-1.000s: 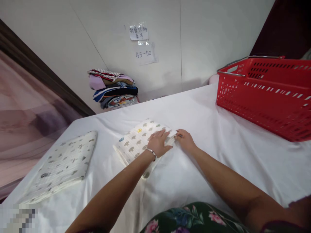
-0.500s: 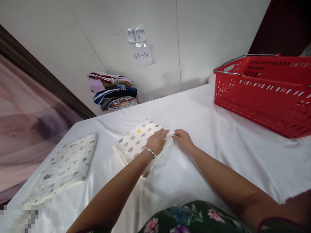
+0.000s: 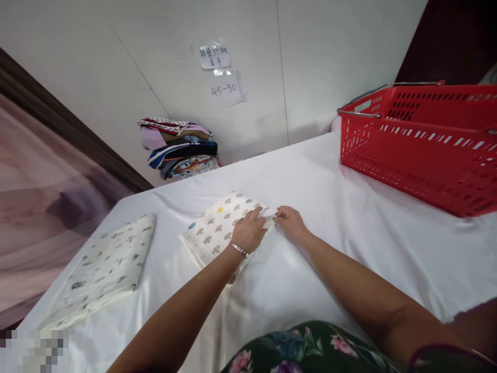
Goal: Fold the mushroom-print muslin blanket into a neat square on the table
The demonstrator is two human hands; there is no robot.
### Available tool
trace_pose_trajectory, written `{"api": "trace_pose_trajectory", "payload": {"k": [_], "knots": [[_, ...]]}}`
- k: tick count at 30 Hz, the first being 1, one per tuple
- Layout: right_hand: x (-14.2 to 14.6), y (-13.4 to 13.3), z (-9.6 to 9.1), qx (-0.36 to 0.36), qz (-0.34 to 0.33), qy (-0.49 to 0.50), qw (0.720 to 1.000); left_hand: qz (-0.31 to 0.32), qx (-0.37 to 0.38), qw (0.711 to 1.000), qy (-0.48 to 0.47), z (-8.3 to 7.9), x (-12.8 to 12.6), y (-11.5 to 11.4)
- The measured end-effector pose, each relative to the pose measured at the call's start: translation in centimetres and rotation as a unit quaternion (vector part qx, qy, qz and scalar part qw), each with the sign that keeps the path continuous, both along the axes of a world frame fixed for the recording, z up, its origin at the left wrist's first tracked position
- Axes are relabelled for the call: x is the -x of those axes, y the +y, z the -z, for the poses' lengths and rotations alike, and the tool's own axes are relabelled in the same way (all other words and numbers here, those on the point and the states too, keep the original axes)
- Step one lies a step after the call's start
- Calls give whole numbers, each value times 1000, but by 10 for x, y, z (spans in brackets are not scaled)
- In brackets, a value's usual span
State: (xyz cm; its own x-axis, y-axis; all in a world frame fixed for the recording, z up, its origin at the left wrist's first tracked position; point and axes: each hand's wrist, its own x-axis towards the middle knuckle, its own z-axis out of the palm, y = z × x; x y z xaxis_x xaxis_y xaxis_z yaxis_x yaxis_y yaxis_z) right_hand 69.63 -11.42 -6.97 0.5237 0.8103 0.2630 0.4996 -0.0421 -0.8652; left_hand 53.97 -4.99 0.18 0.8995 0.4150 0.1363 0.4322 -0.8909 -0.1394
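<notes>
Left hand [image 3: 248, 230] palm down, outstretched; right hand [image 3: 291, 223] curled, pinching.

My left hand [image 3: 248, 230] hides part of the patterned cloth [image 3: 213, 230].
My right hand [image 3: 290, 223] covers its right tip; the red basket [image 3: 419, 155] is cut off at right, the base of the fabric stack [image 3: 180, 147] hidden behind the table [image 3: 310, 173], the near left corner blurred into blocks.

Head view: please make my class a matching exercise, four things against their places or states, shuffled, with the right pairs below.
1. Basket
2. Left hand
3. Right hand
4. Fabric stack

A. Pinching the printed cloth at its corner
B. Beyond the far edge of the table
C. Red, at the picture's right edge
D. Laid on top of the printed cloth

Pairs: 1-C, 2-D, 3-A, 4-B
</notes>
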Motion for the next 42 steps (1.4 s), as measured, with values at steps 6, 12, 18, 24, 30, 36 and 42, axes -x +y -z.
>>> {"api": "trace_pose_trajectory", "payload": {"k": [6, 12, 18, 24, 30, 36, 42], "knots": [[0, 1, 1, -6, -2, -5, 1000, -37, 12, 999, 31, 1, -11, 0], [-1, 2, 2, -6, -4, -14, 1000, -32, -16, 998, 57, 1, -15, -5], [0, 1, 2, -10, -10, -20, 1000, -33, -22, 998, 58, 4, -20, -7], [-1, 2, 4, -17, -16, -20, 1000, 12, 13, 999, -29, 6, -12, -7], [-3, 2, 7, -16, -5, -25, 1000, -25, 35, 998, -48, 14, -11, -5], [-3, 1, 9, -18, 3, -20, 1000, -18, 13, 999, -38, 17, -12, -6], [-2, -1, 5, -12, -3, -27, 1000, -69, 34, 997, 8, 12, -15, -9]]}}
